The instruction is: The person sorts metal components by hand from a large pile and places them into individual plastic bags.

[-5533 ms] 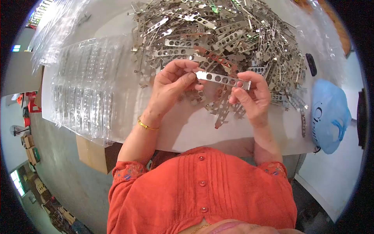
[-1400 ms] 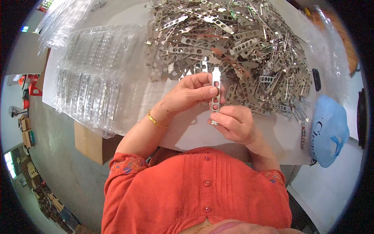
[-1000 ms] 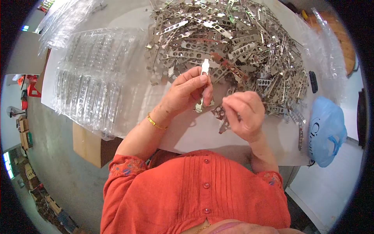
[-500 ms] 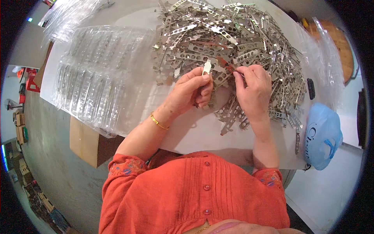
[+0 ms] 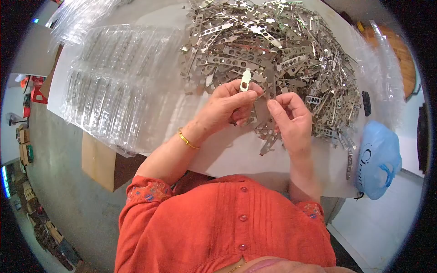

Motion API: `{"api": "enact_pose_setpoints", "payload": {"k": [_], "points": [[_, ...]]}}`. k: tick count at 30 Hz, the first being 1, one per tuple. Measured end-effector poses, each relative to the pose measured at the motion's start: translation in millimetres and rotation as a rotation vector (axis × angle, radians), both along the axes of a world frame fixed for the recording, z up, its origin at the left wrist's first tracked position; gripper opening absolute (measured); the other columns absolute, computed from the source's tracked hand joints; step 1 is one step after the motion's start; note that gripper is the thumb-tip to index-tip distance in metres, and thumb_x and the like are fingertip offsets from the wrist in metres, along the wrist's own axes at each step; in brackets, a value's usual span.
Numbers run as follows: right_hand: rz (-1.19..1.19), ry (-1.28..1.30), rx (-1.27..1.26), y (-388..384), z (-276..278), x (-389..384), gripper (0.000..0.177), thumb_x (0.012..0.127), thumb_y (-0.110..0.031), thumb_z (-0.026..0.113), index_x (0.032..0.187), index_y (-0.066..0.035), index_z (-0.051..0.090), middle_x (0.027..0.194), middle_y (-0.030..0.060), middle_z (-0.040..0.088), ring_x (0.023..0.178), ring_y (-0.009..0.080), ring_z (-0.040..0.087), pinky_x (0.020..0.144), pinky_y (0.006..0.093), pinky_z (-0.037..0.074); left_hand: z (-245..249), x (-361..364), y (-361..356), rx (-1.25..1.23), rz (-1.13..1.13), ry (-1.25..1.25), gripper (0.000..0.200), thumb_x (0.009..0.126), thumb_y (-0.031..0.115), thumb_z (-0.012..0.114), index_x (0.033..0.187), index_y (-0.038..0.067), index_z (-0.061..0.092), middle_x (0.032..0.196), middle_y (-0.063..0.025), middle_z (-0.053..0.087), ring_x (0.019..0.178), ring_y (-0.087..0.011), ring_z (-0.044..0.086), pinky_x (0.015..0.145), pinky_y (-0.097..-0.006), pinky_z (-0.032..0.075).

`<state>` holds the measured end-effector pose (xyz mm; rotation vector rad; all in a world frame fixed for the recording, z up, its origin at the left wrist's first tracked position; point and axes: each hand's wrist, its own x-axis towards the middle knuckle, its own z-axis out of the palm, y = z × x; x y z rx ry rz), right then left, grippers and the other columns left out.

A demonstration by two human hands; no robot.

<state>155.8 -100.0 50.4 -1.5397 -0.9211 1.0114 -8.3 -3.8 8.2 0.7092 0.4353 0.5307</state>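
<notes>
In the head view my left hand point(image 5: 232, 103) is closed over the near edge of the heap, with a flat perforated metal strip point(image 5: 246, 81) pointing up between thumb and fingers. Other metal pieces seem to lie under its curled fingers, mostly hidden. Close by on the right, my right hand point(image 5: 293, 119) pinches the lower end of another perforated metal strip point(image 5: 271, 86), held roughly upright. Behind both hands spreads a large heap of similar metal strips point(image 5: 314, 68), tangled in all directions.
Clear plastic trays point(image 5: 109, 91) with rows of slots are on the left of the white table point(image 5: 218, 154). A blue plastic bag point(image 5: 378, 159) and a black object point(image 5: 365, 103) sit on the right. Below the left edge stands a cardboard box point(image 5: 98, 161).
My right hand has drawn back toward me and slightly left, and its strip has swung from slanted to nearly upright. The left hand has moved slightly, still gripping its strip.
</notes>
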Motion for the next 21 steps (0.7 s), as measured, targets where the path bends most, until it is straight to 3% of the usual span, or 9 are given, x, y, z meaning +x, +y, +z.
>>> {"api": "enact_pose_setpoints", "payload": {"k": [8,11,13,16,21], "points": [[0.019,0.106,-0.058,-3.6,-5.3,-9.5,0.01,0.094,-0.014,0.068,0.092,-0.006,0.062,0.075,-0.0064,0.058,0.06,-0.0005,0.049,0.05,0.0181,0.04,-2.1,3.4,-3.9,-0.115,-0.028,-0.032,0.019,0.099,0.02,0.059,0.111,0.005,0.059,0.061,0.004,0.041,0.048,-0.0074,0.037,0.044,-0.0247,0.034],[0.031,0.25,-0.077,-4.1,-9.6,-3.9,0.012,0.094,-0.018,0.069,0.093,-0.007,0.064,0.073,-0.0065,0.058,0.058,0.0,0.049,0.05,0.0179,0.039,0.8,1.4,-2.9,-0.131,-0.052,-0.098,0.02,0.099,0.02,0.06,0.11,0.003,0.06,0.061,0.0034,0.041,0.049,-0.0072,0.038,0.043,-0.0242,0.033],[0.133,0.562,-0.138,-5.3,-12.7,0.6,0.015,0.095,-0.022,0.068,0.095,-0.007,0.066,0.072,-0.0064,0.058,0.056,0.0015,0.049,0.048,0.0178,0.038,0.8,1.1,-2.0,-0.141,-0.087,-0.127,0.02,0.099,0.02,0.06,0.109,0.003,0.06,0.061,0.0031,0.042,0.048,-0.007,0.038,0.043,-0.0238,0.033],[0.236,0.721,-0.174,-5.7,-19.2,1.1,0.016,0.097,-0.024,0.066,0.094,-0.008,0.067,0.073,-0.0058,0.06,0.056,0.0022,0.051,0.048,0.0177,0.037,-0.9,-1.1,-1.2,-0.145,-0.131,-0.145,0.02,0.098,0.02,0.061,0.106,0.002,0.061,0.061,0.0026,0.043,0.048,-0.0065,0.038,0.043,-0.0232,0.032],[0.174,0.679,-0.178,-5.4,-17.2,-6.5,0.017,0.098,-0.024,0.064,0.1,-0.007,0.065,0.075,-0.0038,0.063,0.057,0.0029,0.053,0.047,0.0182,0.04,-0.1,-1.3,-0.7,-0.089,-0.093,-0.11,0.018,0.097,0.02,0.063,0.103,0.003,0.062,0.061,0.0032,0.043,0.047,-0.0061,0.038,0.042,-0.0222,0.032]]}}
